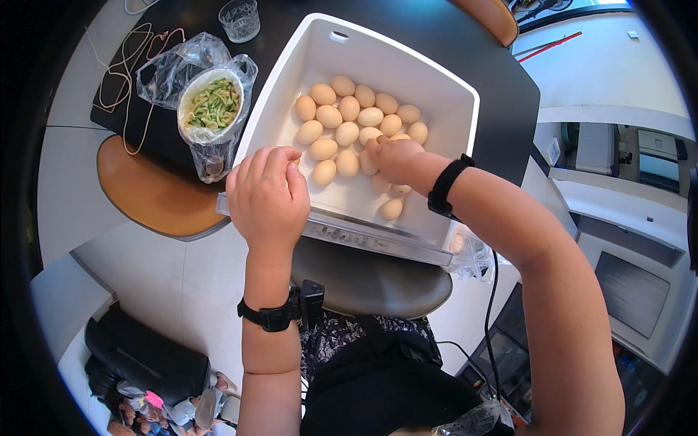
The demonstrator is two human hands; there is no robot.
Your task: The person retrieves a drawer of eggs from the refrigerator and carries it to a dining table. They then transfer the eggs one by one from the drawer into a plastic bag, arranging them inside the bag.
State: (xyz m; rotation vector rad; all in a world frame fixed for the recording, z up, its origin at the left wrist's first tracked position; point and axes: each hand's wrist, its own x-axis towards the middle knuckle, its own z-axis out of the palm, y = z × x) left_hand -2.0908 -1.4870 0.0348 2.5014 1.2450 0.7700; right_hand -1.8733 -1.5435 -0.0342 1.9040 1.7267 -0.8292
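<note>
A white plastic drawer bin [447, 109] with a clear front panel [376, 243] holds many light brown eggs [347, 134] in a loose single layer. My right hand [397, 159] reaches in from the right, its fingers down among the eggs and partly hidden. Whether it grips one does not show. Over the bin's near left corner, my left hand [268, 193] is curled with its back towards me. A sliver of an egg shows by its fingertips, but its palm is hidden. One egg [391, 209] lies apart near the front panel.
The bin stands on a dark table [507, 92]. Left of it are a tub of shredded cucumber [214, 106] in a plastic bag, a glass tumbler [240, 22] and a white cable [130, 82]. A chair [376, 278] is before me; people sit by a black sofa [147, 349].
</note>
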